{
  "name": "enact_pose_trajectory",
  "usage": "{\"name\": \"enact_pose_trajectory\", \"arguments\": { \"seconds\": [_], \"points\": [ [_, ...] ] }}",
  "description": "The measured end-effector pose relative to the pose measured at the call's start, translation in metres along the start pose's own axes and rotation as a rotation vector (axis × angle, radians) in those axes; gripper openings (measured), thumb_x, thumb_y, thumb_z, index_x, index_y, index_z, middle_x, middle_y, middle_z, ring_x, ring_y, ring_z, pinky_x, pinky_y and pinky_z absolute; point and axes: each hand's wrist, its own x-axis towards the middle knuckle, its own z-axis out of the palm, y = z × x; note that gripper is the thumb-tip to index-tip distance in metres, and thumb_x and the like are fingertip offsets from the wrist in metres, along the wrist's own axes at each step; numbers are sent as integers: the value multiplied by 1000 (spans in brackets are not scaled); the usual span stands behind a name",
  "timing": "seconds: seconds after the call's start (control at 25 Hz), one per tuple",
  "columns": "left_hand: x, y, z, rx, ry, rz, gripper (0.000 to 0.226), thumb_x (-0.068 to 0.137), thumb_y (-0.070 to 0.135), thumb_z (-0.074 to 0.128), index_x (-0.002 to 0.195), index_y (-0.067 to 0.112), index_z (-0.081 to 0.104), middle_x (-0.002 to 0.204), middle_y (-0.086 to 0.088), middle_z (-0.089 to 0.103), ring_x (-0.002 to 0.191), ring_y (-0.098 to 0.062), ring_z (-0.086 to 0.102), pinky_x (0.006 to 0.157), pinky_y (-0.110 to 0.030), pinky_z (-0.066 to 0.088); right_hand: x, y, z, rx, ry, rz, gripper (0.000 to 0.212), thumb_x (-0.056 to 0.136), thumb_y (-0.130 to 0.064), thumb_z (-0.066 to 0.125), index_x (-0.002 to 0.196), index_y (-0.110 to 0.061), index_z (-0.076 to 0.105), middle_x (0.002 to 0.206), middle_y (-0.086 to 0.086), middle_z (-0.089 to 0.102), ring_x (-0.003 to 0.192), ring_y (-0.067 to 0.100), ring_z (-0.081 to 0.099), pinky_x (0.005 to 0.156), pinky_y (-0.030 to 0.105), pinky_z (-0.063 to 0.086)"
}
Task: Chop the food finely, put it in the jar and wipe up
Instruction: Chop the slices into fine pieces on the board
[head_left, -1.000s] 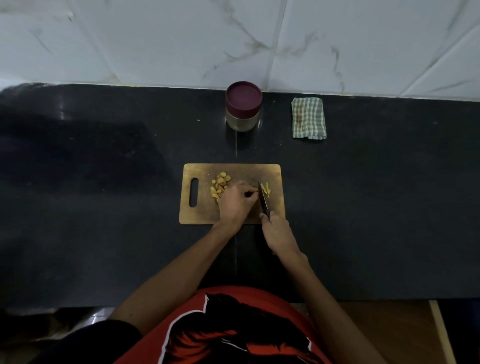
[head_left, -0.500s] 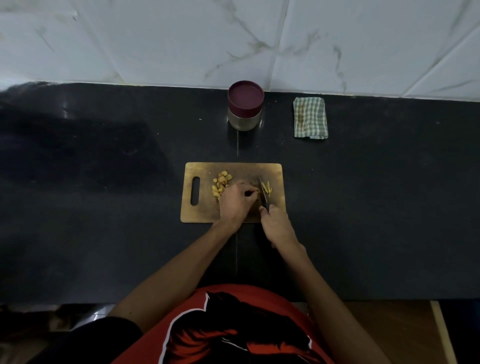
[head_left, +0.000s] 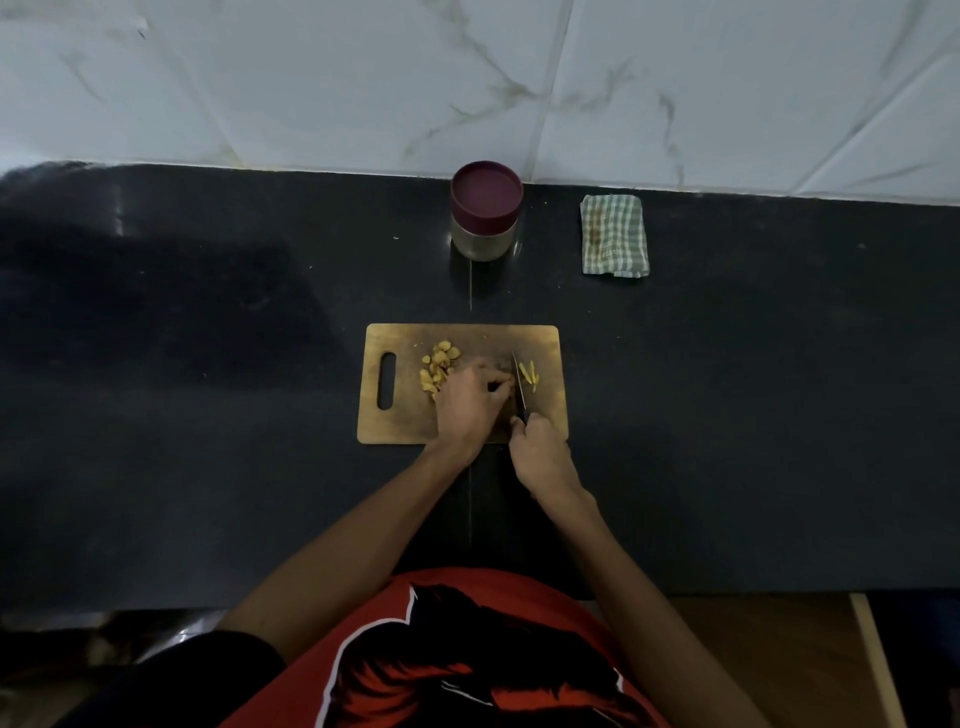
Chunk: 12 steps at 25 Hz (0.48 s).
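From the head camera, a wooden chopping board (head_left: 457, 415) lies on the dark worktop (head_left: 208, 415), and both hands work at its right half. The right hand (head_left: 543, 457) has its grip closed round the handle of a knife (head_left: 519, 384), blade running away from the body. The left hand (head_left: 470, 400) has its fingers curled down, pinching a small piece of food against the board just left of the blade; the piece itself is too hidden to make out. A heap of uncut yellow chunks (head_left: 439, 366) sits to the left of that hand, and a few thin cut strips (head_left: 530, 375) lie just right of the blade. Over the last second the hands and knife have scarcely shifted and the strip pile looks about the same size, so this reads as steady slicing. The chopping is early, judging by how much remains uncut. The jar (head_left: 485, 213), its maroon lid on, stands at the back by the wall, and the folded checked cloth (head_left: 614, 236) lies to its right, both untouched.
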Motion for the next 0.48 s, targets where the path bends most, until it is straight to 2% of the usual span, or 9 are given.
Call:
{"name": "enact_pose_trajectory", "arguments": {
  "seconds": [0.2,0.48],
  "points": [
    [-1,-2,1,16,14,24,17,89,23,63,102,18,71,106,3,64,88,-7,59,79,-31,53,-28,22,6,-101,-37,-13,26,106,-30,35,102,-11,52,92,5,52,85,20,53,73,35,42],
    [-3,1,-3,20,1,-9,18,89,24,63,103,19,71,108,3,64,92,-9,59,82,-30,51,-38,37,11,-129,-18,-18,27,106,-35,35,94,-14,48,99,10,60,92,24,59,79,38,47]
  ]
}}
